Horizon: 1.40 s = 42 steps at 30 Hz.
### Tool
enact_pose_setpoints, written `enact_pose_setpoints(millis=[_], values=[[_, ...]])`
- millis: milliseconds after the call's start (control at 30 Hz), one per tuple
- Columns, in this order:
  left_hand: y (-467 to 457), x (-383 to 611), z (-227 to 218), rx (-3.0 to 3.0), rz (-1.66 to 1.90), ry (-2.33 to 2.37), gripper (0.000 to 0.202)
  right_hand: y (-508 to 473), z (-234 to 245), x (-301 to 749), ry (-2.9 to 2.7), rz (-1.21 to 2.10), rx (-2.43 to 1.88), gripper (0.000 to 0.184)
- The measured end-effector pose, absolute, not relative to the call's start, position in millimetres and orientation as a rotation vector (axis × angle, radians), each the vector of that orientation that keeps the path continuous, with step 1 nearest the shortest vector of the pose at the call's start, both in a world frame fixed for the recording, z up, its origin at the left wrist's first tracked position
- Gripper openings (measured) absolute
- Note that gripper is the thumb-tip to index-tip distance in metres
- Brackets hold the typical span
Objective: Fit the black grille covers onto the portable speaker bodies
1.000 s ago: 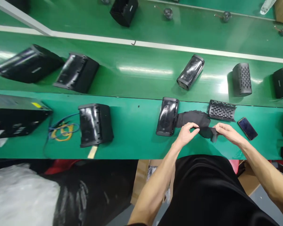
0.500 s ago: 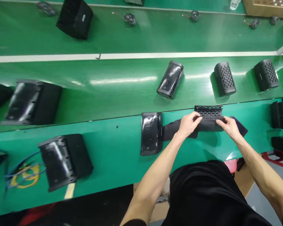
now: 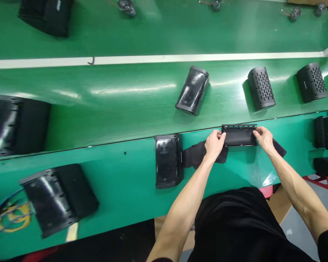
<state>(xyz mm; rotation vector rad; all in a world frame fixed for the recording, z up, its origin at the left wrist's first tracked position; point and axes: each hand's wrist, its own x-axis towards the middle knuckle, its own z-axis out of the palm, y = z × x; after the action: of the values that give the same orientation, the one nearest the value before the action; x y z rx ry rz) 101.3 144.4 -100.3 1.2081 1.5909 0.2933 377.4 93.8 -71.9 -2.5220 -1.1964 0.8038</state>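
Note:
A black speaker grille (image 3: 239,126) lies near the back edge of the green bench, hollow side up. A smooth black sheet of cloth (image 3: 239,136) lies inside it and covers its slots. My left hand (image 3: 215,144) is closed at the left end, thumb against the sheet's edge. At the right end my right hand (image 3: 264,138) grips the grille in the same way. Dark cloth pieces (image 3: 195,154) lie beneath and left of my left hand. Behind my right wrist a dark flat slab (image 3: 279,148) is partly hidden.
An upturned black speaker (image 3: 168,162) stands left of the cloth pieces, and a larger one (image 3: 60,198) farther left by coiled cables (image 3: 12,216). Several speakers sit on the strip behind, including a slotted one (image 3: 261,88). Black housings (image 3: 322,133) stack at the right.
The sheet has gone down flat into the grille, hiding the slots that showed before. My hands have moved apart to its two ends. The view has shifted to the right.

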Motion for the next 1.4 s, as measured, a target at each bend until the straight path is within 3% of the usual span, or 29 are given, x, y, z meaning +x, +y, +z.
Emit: enact_pose_setpoints(millis=[267,400,567,833,1133,1400], values=[[144.3,109.6,-101.2,1.186,0.355,1.572,0.011,96.0,-61.3,362.5,-1.284,0.635,-2.614,0.029],[146.1,102.6,-94.5,1.141,0.483,1.505,0.017,98.2,-42.7,356.1,-1.220,0.716,-2.442,0.024],[144.3,74.4,-69.4,1.025,0.647,1.267,0.033,94.0,-10.5,348.8,-1.004,1.068,-2.199,0.036],[113.8,35.3,-21.1,0.535,0.597,1.079,0.062,70.7,24.3,318.3,-0.735,1.412,-1.913,0.055],[87.8,22.1,-8.0,0.480,0.698,1.076,0.064,55.3,32.2,298.9,-0.635,1.458,-1.885,0.063],[75.2,9.7,-2.8,0.493,0.735,0.979,0.061,47.0,41.1,296.8,-0.716,1.448,-1.828,0.055]])
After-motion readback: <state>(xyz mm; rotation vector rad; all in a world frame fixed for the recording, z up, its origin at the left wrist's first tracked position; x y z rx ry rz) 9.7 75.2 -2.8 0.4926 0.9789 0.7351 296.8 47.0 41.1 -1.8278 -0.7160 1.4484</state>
